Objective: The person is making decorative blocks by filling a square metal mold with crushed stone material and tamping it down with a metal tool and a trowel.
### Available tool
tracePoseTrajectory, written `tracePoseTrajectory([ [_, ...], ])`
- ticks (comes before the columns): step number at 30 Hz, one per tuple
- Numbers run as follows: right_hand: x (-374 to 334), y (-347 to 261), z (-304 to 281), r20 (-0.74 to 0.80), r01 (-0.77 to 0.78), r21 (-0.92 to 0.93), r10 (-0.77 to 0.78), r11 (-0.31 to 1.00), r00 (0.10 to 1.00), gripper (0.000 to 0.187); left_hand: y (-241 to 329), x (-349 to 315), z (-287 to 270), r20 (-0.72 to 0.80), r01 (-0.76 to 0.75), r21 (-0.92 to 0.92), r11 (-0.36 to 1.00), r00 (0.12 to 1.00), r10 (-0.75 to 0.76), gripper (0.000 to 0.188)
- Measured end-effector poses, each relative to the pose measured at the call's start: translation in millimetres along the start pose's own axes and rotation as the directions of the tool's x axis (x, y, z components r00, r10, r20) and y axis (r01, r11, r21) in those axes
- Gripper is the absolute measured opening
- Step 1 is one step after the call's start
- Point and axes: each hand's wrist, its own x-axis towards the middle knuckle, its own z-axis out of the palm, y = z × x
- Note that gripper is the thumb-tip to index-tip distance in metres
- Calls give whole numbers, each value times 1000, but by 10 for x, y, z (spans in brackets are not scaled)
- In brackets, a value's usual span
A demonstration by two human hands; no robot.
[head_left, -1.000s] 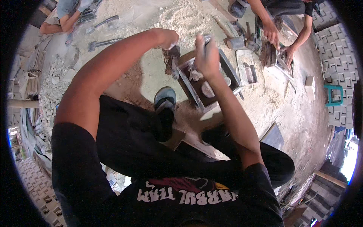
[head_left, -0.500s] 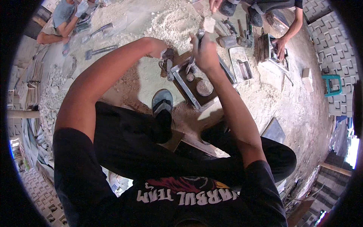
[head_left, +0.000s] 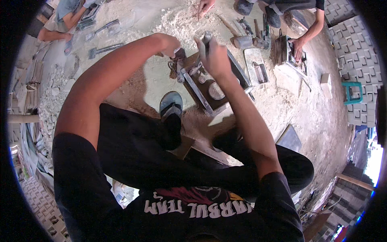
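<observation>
A rectangular mould box with metal edges lies on the dusty floor before me. A large round disc and a smaller round knob sit inside it. My right hand is above the box's far side, its fingers wrapped round a grey metal tool; the tool's exact kind is unclear. At the box's far left corner is my left hand, fingers curled beside a dark, dusty fitting. What those fingers grip, if anything, is hidden.
A mallet and several hand tools lie beyond the box. To its right is a metal float. A co-worker's hand rests on another mould; another hand reaches over pale powder. Hammers lie left. My sandalled foot is close by.
My right hand and its tool have shifted slightly left. The co-worker's hand at the top has moved left, and the pale block below it has gone from view.
</observation>
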Motion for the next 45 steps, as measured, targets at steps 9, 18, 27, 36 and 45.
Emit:
tracePoseTrajectory([
  [9,199,225,-23,97,-31,376,-6,926,995,40,10,119,53,114,30,123,992,992,-45,35],
  [18,223,150,-96,58,-340,565,375,752,925,57,-128,192,184,36,-55,67,996,998,53,43],
  [27,129,-113,-74,4,-221,456,247,862,969,42,-174,241,317,-28,-193,87,977,980,196,33],
  [36,201,-84,-127,222,8,176,-48,984,974,35,-31,224,167,6,-72,-11,997,997,72,36],
  [45,173,-10,-323,218,29,225,-79,974,973,33,-141,354,331,-71,-178,-1,984,982,177,37],
])
